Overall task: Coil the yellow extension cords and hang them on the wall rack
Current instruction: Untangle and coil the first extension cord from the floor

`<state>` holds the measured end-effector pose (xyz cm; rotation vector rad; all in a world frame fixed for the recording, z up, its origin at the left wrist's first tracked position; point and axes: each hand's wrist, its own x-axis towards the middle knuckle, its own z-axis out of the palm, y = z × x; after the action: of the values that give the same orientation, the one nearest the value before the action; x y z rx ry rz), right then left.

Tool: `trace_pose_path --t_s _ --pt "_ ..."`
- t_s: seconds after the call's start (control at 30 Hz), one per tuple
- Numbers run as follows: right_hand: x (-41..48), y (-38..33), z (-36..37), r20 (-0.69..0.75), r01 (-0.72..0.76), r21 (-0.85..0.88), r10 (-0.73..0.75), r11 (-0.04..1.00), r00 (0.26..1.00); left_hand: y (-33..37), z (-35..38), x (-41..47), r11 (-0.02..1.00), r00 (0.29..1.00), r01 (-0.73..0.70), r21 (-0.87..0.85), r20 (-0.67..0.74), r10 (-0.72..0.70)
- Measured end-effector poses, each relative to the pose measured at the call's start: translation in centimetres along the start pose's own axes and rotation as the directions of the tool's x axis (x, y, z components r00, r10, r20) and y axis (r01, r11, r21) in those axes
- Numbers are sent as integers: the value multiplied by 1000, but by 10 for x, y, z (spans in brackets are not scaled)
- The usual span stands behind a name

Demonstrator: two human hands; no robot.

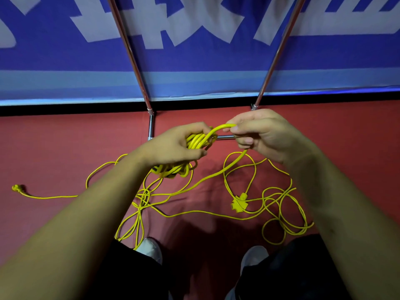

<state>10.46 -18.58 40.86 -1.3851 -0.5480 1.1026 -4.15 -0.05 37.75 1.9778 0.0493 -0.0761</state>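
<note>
My left hand (179, 144) curls around a bundle of yellow extension cord loops (200, 140) — my right hand (257, 135), raised beside it, pinches one strand. The remaining cord sprawls tangled on the red floor (65, 148), probably two cords.

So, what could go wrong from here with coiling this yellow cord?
1. The loose cord crosses itself in a tangle on the floor. If the right hand pulls on it, the tangle may tighten into a knot.
2. Loops lie beside the left shoe, so a step could catch them.
3. The coil in the left hand looks thick, so turns may slip out.
</note>
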Motion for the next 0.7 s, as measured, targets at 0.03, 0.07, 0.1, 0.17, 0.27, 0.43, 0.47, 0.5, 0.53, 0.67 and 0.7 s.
trace_pose_path --t_s 0.03,0.07,0.1,0.17,0.27,0.43,0.47,0.5,0.53,0.67,0.7 --pt "1 0 -1 -39 18 -35 -19 999 999 1 1 -1 999 1000 -7 -37 18 8" --pt "3 -1 -1 -76 44 -78 -50 996 996 1 2 -2 997 999 -6 -81 35 9" --pt "4 -1 0 -106 74 -129 -88 989 991 2 3 -2 992 999 1 -126 45 5" --pt "7 -1 0 -151 117 -226 -154 967 976 2 6 0 973 999 17 -229 49 -7" --pt "10 -1 -3 -201 136 -305 -203 943 958 5 7 1 917 1000 20 -399 2 -21" --pt "17 8 -4 -204 131 -284 -193 950 960 8 1 5 715 996 -76 -695 -91 17" --pt "18 10 -4 -185 134 -281 -191 950 964 7 0 7 647 994 -91 -757 -106 15" --pt "18 10 -3 -155 137 -284 -186 949 970 5 -2 9 585 993 -105 -804 -120 14" --pt "17 11 -4 -120 137 -299 -180 944 976 5 -4 9 541 991 -120 -833 -129 20" --pt "10 7 -14 -63 108 -451 -152 886 986 4 -15 5 492 993 -110 -864 -72 96" --pt "9 6 -19 -92 99 -461 -159 882 983 3 -17 4 503 994 -77 -861 -30 101"
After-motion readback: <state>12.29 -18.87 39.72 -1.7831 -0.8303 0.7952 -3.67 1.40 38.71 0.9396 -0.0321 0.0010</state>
